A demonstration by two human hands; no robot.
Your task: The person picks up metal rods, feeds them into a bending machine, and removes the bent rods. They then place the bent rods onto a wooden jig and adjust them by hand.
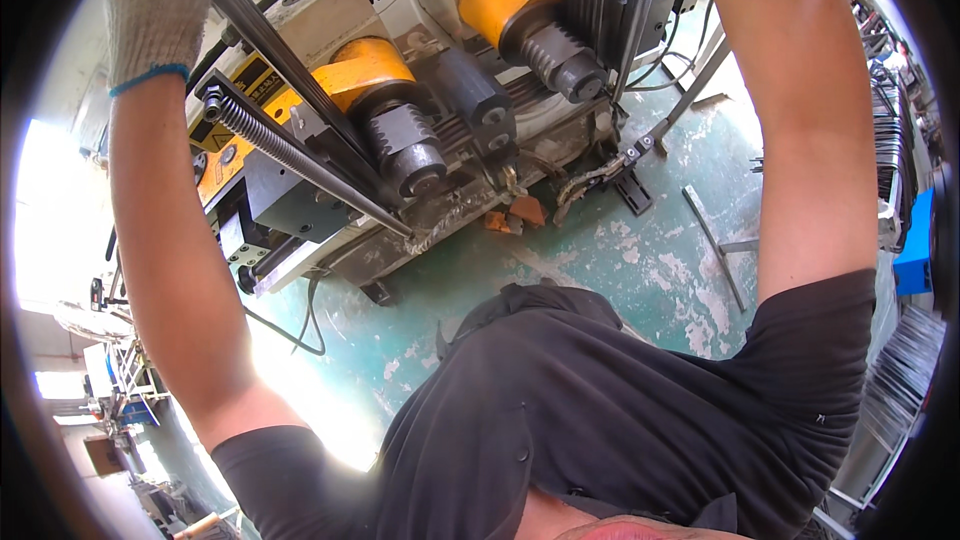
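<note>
My left hand (165, 0), in a white knit glove with a blue cuff edge, reaches up at the top left. Its fingers are partly cut off by the frame edge, so their grip does not show. Close beside it is the upper end of a bundle of dark metal rods (290, 55), slanting down across a machine. Of my right side only the bare forearm (800, 60) appears, leaving through the top edge; the hand is outside the picture. Between my arms stands the machine, with two yellow arms (362, 70) (505, 0) carrying thick threaded bolts with nuts (405, 145) (562, 60).
A coil spring on a rod (285, 150) juts along the machine's left front; another spring (640, 10) stands right. Reddish broken pieces (520, 212) lie below on the worn green floor (640, 270). A metal T-shaped bar (715, 250) and cables (315, 325) are nearby. Racked metal stock (890, 140) lines the right.
</note>
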